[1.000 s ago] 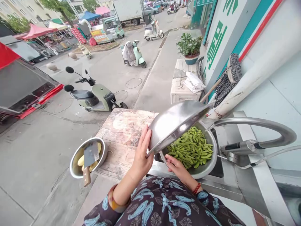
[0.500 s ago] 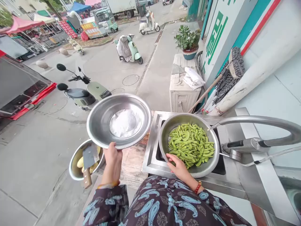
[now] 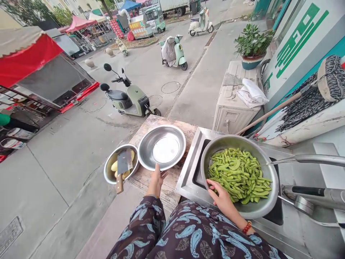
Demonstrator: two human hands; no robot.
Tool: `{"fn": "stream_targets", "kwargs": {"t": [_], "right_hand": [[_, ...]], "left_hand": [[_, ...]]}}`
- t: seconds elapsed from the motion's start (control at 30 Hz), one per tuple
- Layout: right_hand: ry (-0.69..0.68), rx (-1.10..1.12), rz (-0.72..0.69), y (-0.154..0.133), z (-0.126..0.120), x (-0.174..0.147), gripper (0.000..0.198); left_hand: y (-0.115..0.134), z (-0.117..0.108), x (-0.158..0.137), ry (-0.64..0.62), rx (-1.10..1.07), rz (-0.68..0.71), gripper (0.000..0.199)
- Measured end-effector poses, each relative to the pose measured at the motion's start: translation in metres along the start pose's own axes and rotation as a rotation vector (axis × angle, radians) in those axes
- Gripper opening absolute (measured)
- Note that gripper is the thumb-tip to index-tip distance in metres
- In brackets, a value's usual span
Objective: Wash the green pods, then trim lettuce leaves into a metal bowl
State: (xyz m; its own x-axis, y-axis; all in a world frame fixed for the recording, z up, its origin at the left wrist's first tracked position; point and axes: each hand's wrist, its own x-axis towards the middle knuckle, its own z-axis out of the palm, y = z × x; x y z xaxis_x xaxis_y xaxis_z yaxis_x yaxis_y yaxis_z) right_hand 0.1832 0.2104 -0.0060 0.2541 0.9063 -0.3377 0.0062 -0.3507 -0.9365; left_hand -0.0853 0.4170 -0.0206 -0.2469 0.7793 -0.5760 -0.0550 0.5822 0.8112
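Note:
My left hand [image 3: 156,181] grips the near rim of a shallow metal basin [image 3: 144,163], thumb on top and fingers under it. This basin is low over or on the wooden table [image 3: 168,185]; a bright white patch shows on its bottom, glare or contents I cannot tell. My right hand [image 3: 222,199], with a red bead bracelet, holds the near-left rim of a large metal basin [image 3: 274,189]. Green edamame pods [image 3: 239,174] fill much of that basin, which sits over the sink [image 3: 185,180]. A faucet spout [image 3: 309,159] reaches toward it from the right.
Left of the shallow basin stands a bowl [image 3: 107,172] with pale yellow pieces and a cleaver [image 3: 124,163] across its rim. A mop [image 3: 299,97] leans right, near a white cabinet [image 3: 231,115] with a potted plant [image 3: 252,46]. A scooter [image 3: 132,97] is parked ahead.
My left hand has lowered the shallow basin from mid-air toward the wooden table. My right hand stays at the large basin's rim. The view has turned left, so the scene sits further right.

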Motion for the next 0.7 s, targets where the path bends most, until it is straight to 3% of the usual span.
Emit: {"fn": "stream_targets", "kwargs": {"t": [0.13,0.23,0.3,0.37,0.47,0.53,0.6,0.7], "right_hand": [[-0.049,-0.039,-0.003,0.005,-0.002,0.002,0.047],[-0.043,-0.057,-0.021,0.007,-0.003,0.003,0.045],[-0.021,-0.069,-0.059,0.007,-0.005,0.003,0.044],[0.009,-0.084,-0.122,0.006,-0.006,0.005,0.043],[0.045,-0.105,-0.214,0.005,-0.006,0.01,0.043],[0.047,-0.096,-0.245,0.004,-0.005,0.012,0.043],[0.017,-0.018,-0.212,0.004,-0.008,0.012,0.04],[0.08,0.178,-0.093,0.011,-0.028,0.0,0.04]], "left_hand": [[-0.016,-0.004,-0.016,-0.109,0.115,-0.233,0.071],[-0.026,0.003,-0.04,-0.293,0.258,-0.165,0.072],[-0.027,0.021,-0.055,-0.374,0.394,0.019,0.067],[-0.021,0.053,-0.068,-0.413,0.52,0.282,0.063],[-0.007,0.121,-0.087,-0.474,0.632,0.691,0.067],[-0.002,0.166,-0.101,-0.504,0.682,0.893,0.073],[-0.002,0.196,-0.111,-0.466,0.769,1.018,0.075],[-0.01,0.21,-0.108,-0.362,0.929,1.089,0.069]]}}
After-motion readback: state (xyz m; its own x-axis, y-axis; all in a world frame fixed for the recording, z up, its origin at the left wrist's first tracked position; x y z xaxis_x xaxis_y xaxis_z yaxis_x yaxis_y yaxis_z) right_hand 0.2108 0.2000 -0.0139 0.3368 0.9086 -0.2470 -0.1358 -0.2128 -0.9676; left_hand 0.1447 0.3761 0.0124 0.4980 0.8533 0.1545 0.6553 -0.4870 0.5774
